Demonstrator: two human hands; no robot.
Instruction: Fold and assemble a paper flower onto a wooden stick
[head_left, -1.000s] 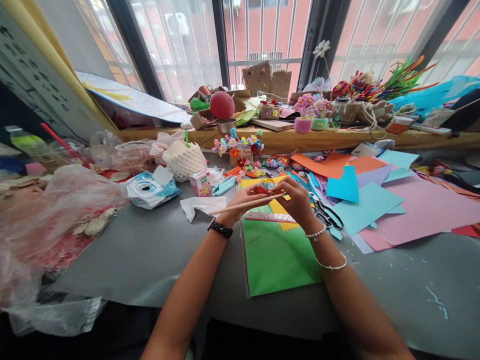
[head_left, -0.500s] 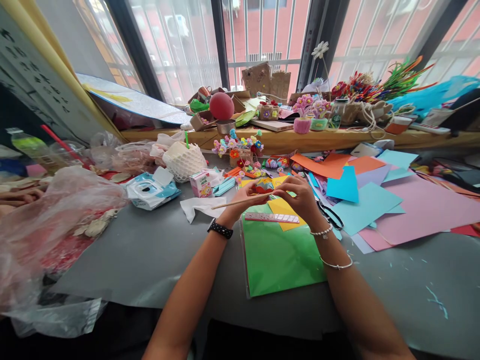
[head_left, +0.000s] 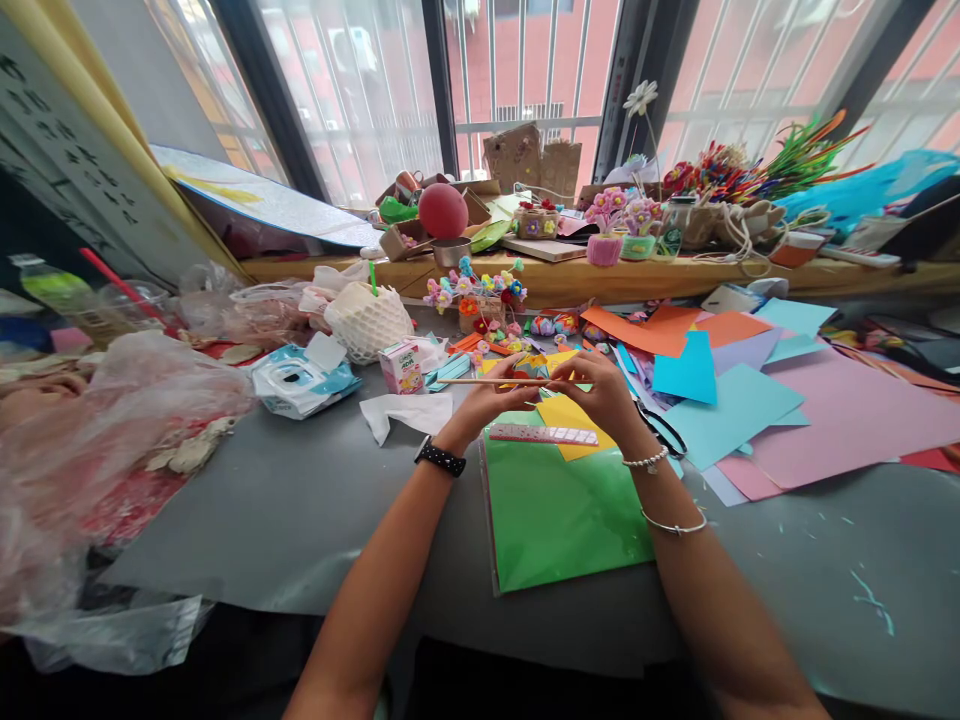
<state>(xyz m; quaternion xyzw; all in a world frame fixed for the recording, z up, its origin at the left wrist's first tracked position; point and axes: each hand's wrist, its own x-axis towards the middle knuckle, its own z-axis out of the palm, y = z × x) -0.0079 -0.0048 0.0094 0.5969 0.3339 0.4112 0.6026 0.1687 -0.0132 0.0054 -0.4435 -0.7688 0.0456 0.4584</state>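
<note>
A thin wooden stick (head_left: 480, 381) lies almost level across the front of my hands. My right hand (head_left: 598, 390) pinches its right end between thumb and fingertips. My left hand (head_left: 487, 402) has its fingers curled round a small yellow and red paper piece (head_left: 531, 362), partly hidden behind the stick and fingers. Both hands hover over a green paper pack (head_left: 566, 520). On the pack are a pinkish ruler (head_left: 544, 434) and yellow paper (head_left: 576, 452).
Cyan paper sheets (head_left: 742, 410), pink paper (head_left: 847, 415) and black-handled scissors (head_left: 664, 432) lie to the right. At left are a wet-wipes pack (head_left: 304, 385), a small pink box (head_left: 402, 368) and plastic bags (head_left: 150, 410). Behind stands a flower-filled pot (head_left: 480, 313). Another person's hand shows at far left.
The stick's left end has swung up, from slanting down over my left wrist to nearly level. Both hands stay in about the same place, with the fingers slightly shifted.
</note>
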